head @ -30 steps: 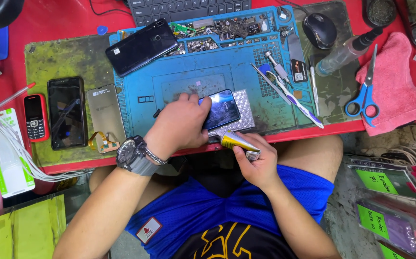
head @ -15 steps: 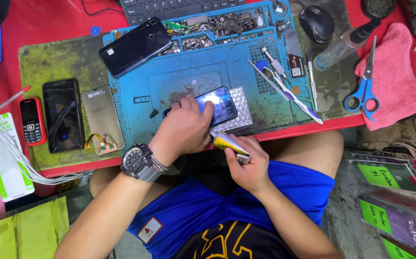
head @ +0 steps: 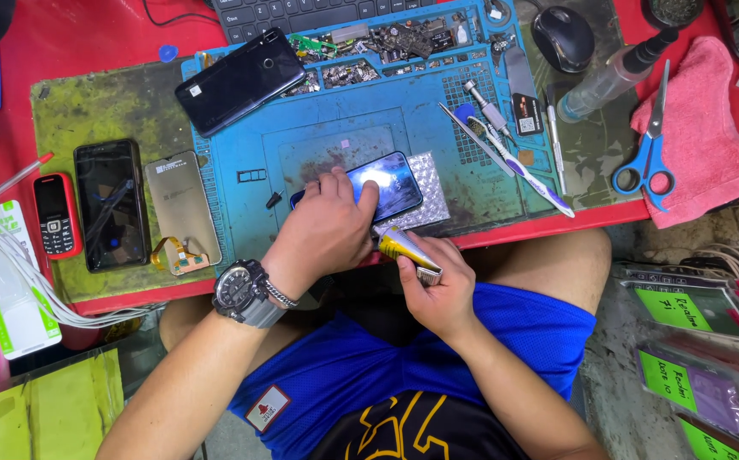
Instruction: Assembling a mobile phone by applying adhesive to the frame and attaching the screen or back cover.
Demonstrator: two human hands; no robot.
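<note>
Grip, left: left hand [head: 323,234] pressed flat on the phone [head: 386,186], fingers spread over its near-left end, pinning it rather than closed round it.
Grip, right: right hand [head: 438,285] clamped round a yellow glue tube [head: 403,247], nozzle up against the phone's near edge.
Phone's place: on a silvery bubble pad [head: 425,200] atop the blue repair mat [head: 335,128], near the front edge of the red worktop [head: 88,34].
Long axis: runs left to right, tilted slightly, right end farther from the person; glossy face up.
Step in hand: likely running adhesive along the near edge.
Next move calls for: a steady, light squeeze, phone held firm.
</note>
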